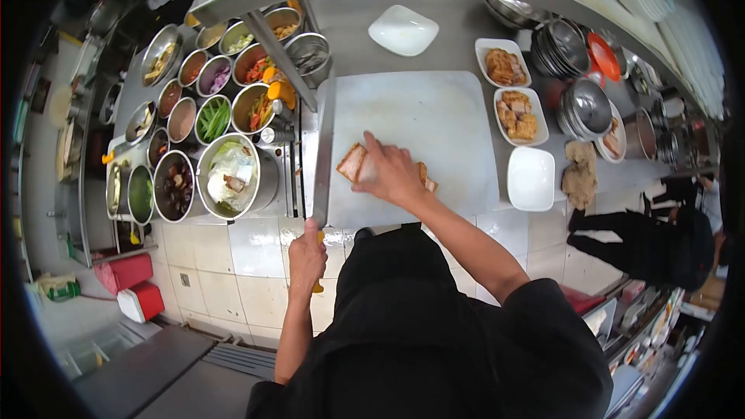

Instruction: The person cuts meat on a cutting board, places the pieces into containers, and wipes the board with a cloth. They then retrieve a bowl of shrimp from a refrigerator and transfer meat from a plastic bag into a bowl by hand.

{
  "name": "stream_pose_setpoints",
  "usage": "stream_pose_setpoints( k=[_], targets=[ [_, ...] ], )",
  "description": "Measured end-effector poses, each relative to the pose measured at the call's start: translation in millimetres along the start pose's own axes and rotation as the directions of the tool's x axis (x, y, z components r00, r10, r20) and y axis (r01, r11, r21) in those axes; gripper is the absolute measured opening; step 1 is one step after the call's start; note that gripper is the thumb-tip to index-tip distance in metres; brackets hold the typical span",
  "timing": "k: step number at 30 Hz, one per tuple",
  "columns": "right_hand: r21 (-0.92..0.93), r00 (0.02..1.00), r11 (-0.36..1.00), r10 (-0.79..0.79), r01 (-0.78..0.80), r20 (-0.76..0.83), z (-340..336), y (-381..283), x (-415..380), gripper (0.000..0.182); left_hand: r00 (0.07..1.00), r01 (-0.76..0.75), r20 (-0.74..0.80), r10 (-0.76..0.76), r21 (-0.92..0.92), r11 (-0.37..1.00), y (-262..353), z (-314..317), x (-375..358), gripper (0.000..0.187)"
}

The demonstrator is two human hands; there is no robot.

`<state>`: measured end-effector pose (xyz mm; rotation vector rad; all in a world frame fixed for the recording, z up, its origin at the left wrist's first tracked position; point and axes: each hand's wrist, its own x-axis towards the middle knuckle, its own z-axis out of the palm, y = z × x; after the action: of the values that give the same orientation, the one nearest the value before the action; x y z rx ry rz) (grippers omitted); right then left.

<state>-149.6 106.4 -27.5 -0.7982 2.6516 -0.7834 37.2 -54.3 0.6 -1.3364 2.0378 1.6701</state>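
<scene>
My left hand (pixel 308 254) is closed round the yellow handle of a long knife (pixel 323 163). The blade points away from me, along the left edge of the white cutting board (pixel 419 105). On the board, my right hand (pixel 388 172) grips a piece of cooked meat (pixel 351 162) from above. The palm and fingers hide part of the meat. More meat (pixel 426 178) shows just right of that hand.
Metal containers of cut vegetables (pixel 213 118) and a large pot (pixel 270 178) stand left. At right are two dishes of meat (pixel 504 66), an empty white dish (pixel 531 178), a cloth (pixel 579 173) and stacked bowls (pixel 587 106). A white bowl (pixel 403 30) sits beyond the board, below a metal shelf.
</scene>
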Motion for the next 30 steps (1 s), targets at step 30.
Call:
stream_pose_setpoints(
  k=[30],
  targets=[
    [0.079,0.99,0.993,0.09,-0.082,-0.104,44,18,-9,0.1,0.983,-0.113,0.139,0.117,-0.036,0.993,-60,-36,-14,0.066]
  ],
)
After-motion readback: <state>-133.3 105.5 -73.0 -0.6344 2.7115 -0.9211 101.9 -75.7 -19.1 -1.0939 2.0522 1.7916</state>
